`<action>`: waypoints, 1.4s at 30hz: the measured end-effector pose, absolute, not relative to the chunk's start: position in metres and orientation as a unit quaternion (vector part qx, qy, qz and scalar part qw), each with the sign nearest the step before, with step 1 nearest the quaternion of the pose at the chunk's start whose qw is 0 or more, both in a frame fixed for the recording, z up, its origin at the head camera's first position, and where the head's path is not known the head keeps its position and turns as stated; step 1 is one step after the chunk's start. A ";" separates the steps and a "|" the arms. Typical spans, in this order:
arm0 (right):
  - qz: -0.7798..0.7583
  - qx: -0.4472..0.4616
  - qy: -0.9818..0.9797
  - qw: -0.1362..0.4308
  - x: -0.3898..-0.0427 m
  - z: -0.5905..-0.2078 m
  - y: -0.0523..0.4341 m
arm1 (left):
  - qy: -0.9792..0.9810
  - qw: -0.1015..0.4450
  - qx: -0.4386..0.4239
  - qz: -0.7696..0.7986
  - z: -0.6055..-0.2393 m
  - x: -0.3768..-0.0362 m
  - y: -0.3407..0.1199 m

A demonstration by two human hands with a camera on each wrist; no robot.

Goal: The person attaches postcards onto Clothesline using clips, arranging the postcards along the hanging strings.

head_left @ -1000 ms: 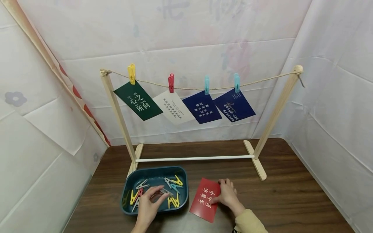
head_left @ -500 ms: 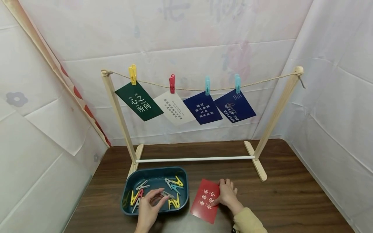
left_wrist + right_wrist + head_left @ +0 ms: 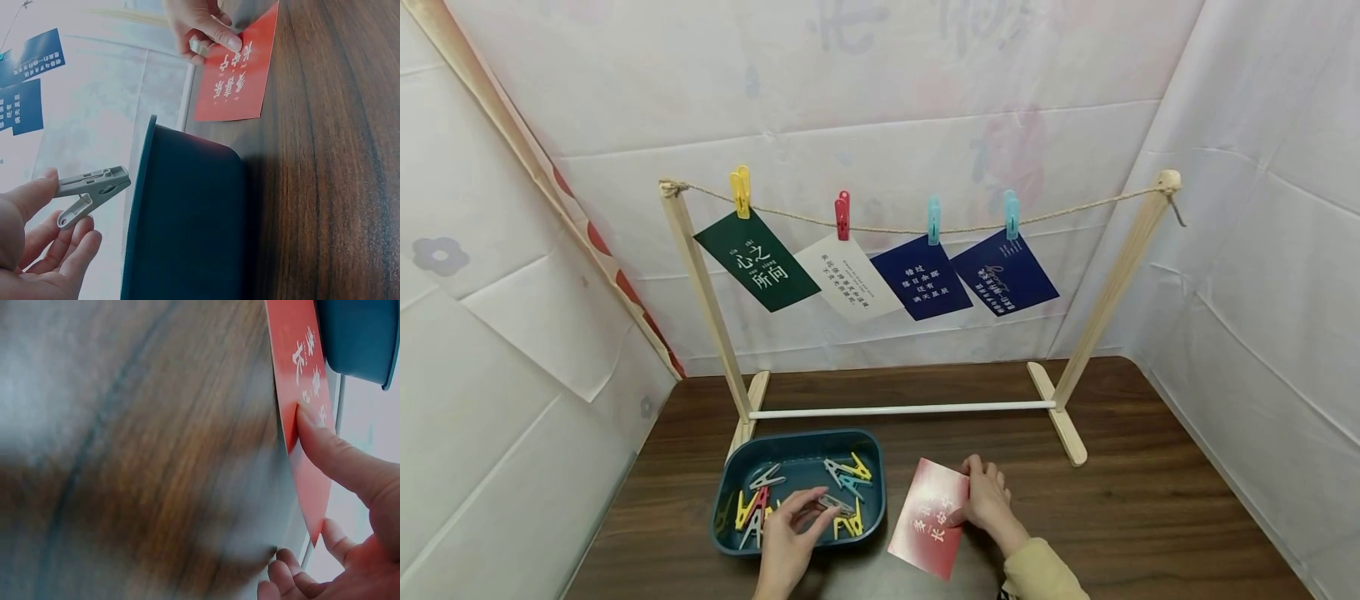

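Note:
Above the near side of the blue tray (image 3: 880, 475), my left hand (image 3: 792, 529) pinches a grey clothespin (image 3: 94, 186) between thumb and fingers. The left wrist view shows it raised past the tray's rim. My right hand (image 3: 990, 500) holds a red card (image 3: 923, 525) with white characters by its right edge, thumb on the face and fingers behind. In the right wrist view the card (image 3: 300, 369) is tilted up off the wood. Glare whitens much of its face in the head view. Several yellow, grey, red and light-blue clothespins (image 3: 850, 521) lie inside the tray.
Behind the tray stands a wooden rack (image 3: 1105, 304) with a twine line (image 3: 880, 228). Clothespins hold a green card (image 3: 756, 262), a white card (image 3: 848, 279) and two blue cards (image 3: 921, 279) on it. A white rod (image 3: 902, 409) joins its feet on the dark table (image 3: 1120, 500).
The left hand has shifted slightly right with the grey clothespin. The red card has tilted in the right hand, and glare now covers its face. The hanging cards look the same.

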State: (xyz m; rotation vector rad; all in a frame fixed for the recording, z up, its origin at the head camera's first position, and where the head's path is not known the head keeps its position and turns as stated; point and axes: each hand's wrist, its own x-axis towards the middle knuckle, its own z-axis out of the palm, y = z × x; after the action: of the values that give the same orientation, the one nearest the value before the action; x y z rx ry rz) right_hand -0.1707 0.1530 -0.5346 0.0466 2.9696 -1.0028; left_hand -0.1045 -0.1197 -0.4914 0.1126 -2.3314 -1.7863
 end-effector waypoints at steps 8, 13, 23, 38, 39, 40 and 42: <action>-0.394 -0.007 0.919 0.020 -0.167 -0.535 0.155 | -0.791 0.117 0.023 -0.600 -0.493 -0.104 -0.118; -0.410 -0.001 0.912 0.031 -0.164 -0.535 0.155 | -0.791 0.130 0.014 -0.597 -0.491 -0.104 -0.116; -0.486 0.002 0.874 -0.001 -0.157 -0.537 0.156 | -0.788 0.102 0.008 -0.607 -0.482 -0.110 -0.117; -0.591 0.048 0.798 -0.109 -0.148 -0.523 0.169 | -0.795 0.109 -0.077 -0.591 -0.437 -0.114 -0.102; -0.595 0.047 0.793 -0.119 -0.147 -0.521 0.171 | -0.794 0.107 -0.083 -0.592 -0.431 -0.113 -0.100; -0.599 0.048 0.789 -0.127 -0.146 -0.519 0.172 | -0.794 0.106 -0.090 -0.592 -0.425 -0.112 -0.097; -0.602 0.050 0.784 -0.143 -0.145 -0.515 0.175 | -0.796 0.104 -0.102 -0.588 -0.414 -0.111 -0.093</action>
State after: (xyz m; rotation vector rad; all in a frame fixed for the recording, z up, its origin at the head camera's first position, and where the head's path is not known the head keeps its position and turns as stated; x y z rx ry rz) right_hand -0.1446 0.1753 -0.5153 0.1746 2.7152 -2.0858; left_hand -0.1110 -0.0929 -0.4141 -0.3007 -2.3457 -1.7339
